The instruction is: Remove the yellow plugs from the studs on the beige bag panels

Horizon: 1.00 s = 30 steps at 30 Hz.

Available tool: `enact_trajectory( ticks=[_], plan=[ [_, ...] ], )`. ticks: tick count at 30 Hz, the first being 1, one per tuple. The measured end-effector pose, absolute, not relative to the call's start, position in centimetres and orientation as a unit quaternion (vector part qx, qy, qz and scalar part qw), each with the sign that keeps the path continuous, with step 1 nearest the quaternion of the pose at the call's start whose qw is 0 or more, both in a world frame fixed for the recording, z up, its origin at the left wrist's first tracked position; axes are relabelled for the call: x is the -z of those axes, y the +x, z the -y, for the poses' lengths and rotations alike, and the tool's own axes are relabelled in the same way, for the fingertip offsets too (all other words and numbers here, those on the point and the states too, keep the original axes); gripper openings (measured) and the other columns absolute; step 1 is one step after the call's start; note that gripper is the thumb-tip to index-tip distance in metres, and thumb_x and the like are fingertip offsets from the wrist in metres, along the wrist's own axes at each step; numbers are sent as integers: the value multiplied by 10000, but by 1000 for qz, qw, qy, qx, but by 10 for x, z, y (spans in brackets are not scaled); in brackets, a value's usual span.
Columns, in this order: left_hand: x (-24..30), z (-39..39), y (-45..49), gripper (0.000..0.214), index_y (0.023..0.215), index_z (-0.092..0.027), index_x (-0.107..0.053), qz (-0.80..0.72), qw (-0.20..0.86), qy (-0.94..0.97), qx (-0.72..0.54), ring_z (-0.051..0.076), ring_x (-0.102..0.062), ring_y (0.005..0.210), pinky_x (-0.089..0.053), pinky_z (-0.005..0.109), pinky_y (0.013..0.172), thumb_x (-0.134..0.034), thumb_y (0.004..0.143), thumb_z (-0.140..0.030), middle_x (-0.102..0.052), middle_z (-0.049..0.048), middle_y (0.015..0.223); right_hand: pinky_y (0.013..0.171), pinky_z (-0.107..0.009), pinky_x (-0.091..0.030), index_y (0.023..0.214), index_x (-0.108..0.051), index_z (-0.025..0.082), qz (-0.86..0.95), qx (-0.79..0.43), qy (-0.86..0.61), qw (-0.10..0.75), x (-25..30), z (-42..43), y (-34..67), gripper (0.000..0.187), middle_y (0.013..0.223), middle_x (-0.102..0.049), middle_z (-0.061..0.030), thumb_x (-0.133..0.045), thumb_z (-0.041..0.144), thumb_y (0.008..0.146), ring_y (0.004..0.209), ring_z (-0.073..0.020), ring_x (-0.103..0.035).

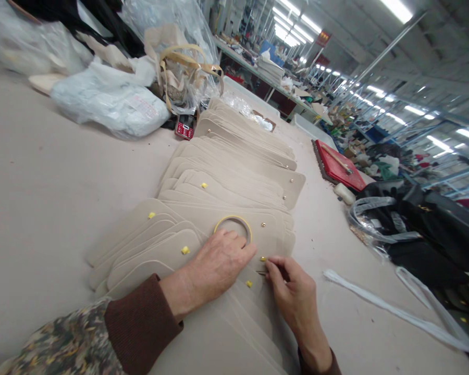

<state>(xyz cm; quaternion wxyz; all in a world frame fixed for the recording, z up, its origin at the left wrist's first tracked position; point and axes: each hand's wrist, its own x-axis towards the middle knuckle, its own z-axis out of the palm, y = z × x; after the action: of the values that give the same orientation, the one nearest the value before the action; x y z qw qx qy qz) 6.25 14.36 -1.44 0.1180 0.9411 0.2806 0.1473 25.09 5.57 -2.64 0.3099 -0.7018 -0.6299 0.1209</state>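
My left hand (229,258) lies over the beige cut panels (226,200), its fingers curled at the near side of a yellow-edged roll of tape (214,227), which it grips. To its right, my right hand (295,289) is closed in a pinch low over the same panel. A thin dark piece shows by its fingertips, too small to name. Just left of those fingertips is a gold stud with yellow on it (262,259); a bare gold stud (263,225) sits farther up. Bits of yellow tape (185,250) stick to several panels.
Bagged goods in clear plastic (109,99) lie at the back left, beside a red phone (185,127). On the right are a red slab with a stick on it (340,164), black bags (422,224) and a white strap (375,299).
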Motion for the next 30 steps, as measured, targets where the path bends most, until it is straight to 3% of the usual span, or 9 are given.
enact_trajectory(
  ticks=[5,16,21,26,30],
  plan=[
    [13,-145,63,127,881,-203,-503,-278,118,942,-142,224,-506,790,-363,358,716,-474,892,-79,-573,26,845,677,-272,-489,883,-668,183,688,-2,-675,267,27,-56,243,178,789,-687,-38,-508,234,942,711,-169,-654],
    [8,-144,54,105,856,-193,-519,-228,144,946,-179,205,-487,761,-365,334,686,-478,916,-118,-557,22,807,651,-239,-435,930,-688,194,693,8,-692,203,18,-69,235,187,789,-676,-45,-502,174,921,691,-157,-636],
    [1,-147,46,98,876,-195,-514,-192,219,935,-201,176,-495,756,-355,294,640,-473,933,-127,-562,1,808,661,-240,-444,809,-705,203,693,-72,-695,178,9,-61,240,181,726,-684,-30,-543,174,884,670,-159,-645],
    [6,-150,45,140,865,-191,-533,-187,207,933,-228,169,-517,743,-385,281,643,-443,957,-138,-580,3,789,503,-205,-384,666,-709,226,638,-237,-724,112,0,-46,243,243,606,-685,15,-542,101,790,569,-152,-637],
    [12,-150,49,173,1009,-193,-567,-165,209,924,-274,155,-596,772,-459,267,705,-401,985,-150,-644,11,836,477,-204,-356,649,-693,218,626,-225,-736,126,2,-44,242,239,531,-639,31,-533,59,727,508,-141,-599]
  ],
)
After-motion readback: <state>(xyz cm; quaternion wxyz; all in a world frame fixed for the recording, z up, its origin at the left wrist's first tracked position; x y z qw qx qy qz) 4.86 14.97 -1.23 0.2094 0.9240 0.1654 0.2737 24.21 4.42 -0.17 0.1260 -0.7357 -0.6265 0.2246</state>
